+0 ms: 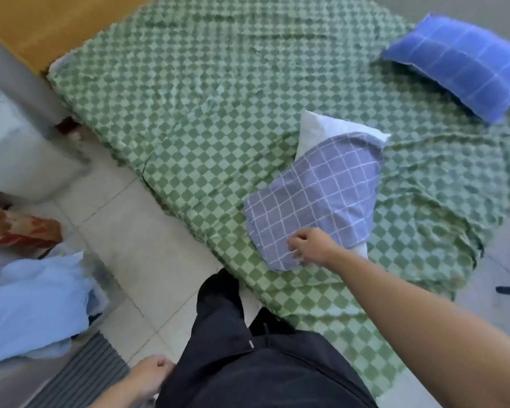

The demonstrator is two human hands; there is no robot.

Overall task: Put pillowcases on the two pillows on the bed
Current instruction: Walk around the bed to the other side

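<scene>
On the green checked bed (218, 98), a white pillow (321, 128) lies partly inside a grey-blue grid pillowcase (315, 195), its far end still bare. Her right hand (309, 245) rests at the case's near edge, fingers curled onto the cloth. Down by the hip, the left hand (149, 378) hangs loosely curled, holding nothing. Near the far corner lies a blue pillow (457, 66), already covered.

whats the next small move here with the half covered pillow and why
Probably bring the left hand up to hold the white pillow while the right hand tugs the grey checked pillowcase further on. White pillow shows at both ends of the case, and the left hand hangs idle by the hip. The blue pillow already looks covered.
</scene>
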